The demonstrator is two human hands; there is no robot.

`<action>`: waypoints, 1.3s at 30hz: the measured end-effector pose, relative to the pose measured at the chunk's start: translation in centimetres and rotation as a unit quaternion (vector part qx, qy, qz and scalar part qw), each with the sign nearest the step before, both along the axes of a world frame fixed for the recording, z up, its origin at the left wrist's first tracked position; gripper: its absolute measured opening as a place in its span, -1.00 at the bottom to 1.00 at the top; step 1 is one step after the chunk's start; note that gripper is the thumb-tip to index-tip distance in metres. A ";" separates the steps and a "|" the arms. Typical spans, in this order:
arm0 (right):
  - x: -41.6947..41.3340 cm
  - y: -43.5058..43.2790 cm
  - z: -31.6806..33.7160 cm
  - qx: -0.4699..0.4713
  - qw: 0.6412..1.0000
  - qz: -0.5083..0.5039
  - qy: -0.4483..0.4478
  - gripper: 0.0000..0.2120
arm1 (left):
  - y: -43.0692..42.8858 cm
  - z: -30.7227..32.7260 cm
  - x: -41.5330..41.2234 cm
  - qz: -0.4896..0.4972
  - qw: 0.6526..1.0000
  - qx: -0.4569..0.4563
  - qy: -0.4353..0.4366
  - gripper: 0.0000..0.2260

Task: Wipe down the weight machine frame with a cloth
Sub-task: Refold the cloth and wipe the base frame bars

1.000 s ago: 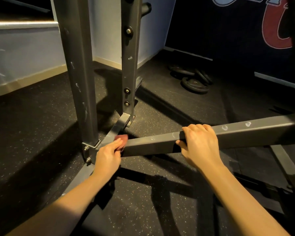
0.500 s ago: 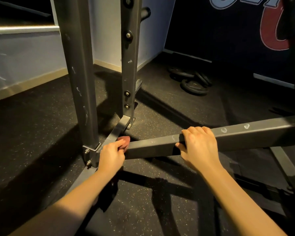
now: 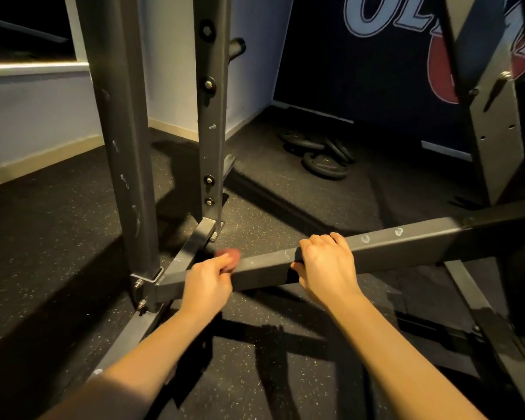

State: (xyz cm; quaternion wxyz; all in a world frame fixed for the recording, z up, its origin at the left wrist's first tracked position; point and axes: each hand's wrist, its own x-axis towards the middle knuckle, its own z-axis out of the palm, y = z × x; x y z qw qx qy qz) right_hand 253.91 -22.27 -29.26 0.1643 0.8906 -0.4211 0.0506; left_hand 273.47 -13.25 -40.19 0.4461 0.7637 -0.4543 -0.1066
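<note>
Cloth (image 3: 228, 258): small reddish wad, lower centre of the frame, bunched in the left hand (image 3: 208, 281) and pressed to the top of the crossbar (image 3: 376, 250); fingers curl round it, most of it hidden. Judged soft, light, easily crumpled; best held balled in the fingers with one face free to rub. Crossbar: dark square steel tube running from left of centre to the right edge, likely rigid, heavy, smooth; paint chipped in pale spots. Right hand (image 3: 325, 265) clasps the bar from above, fingers wrapped over its far edge. Uprights (image 3: 125, 147): upper left, bolted at the foot. Weight plates (image 3: 322, 154): on the floor (image 3: 43, 244), upper centre, well apart
</note>
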 end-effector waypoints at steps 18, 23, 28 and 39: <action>-6.9 0.3 7.3 -0.052 0.996 -0.062 0.049 -0.45 | -2.9 5.6 -9.4 -0.146 0.980 -0.126 -0.044 -0.58; -7.7 -0.8 8.4 -0.054 0.991 -0.101 0.068 -0.48 | -0.4 0.7 -2.3 -0.097 0.992 -0.079 -0.032 -0.54; -7.4 -0.5 8.5 -0.054 0.992 -0.099 0.057 -0.53 | -2.6 4.3 -6.7 -0.113 0.988 -0.099 -0.025 -0.58; -7.8 -0.4 7.7 -0.052 0.994 -0.094 0.021 -0.56 | -0.8 2.6 -3.3 -0.084 0.995 -0.050 -0.017 -0.57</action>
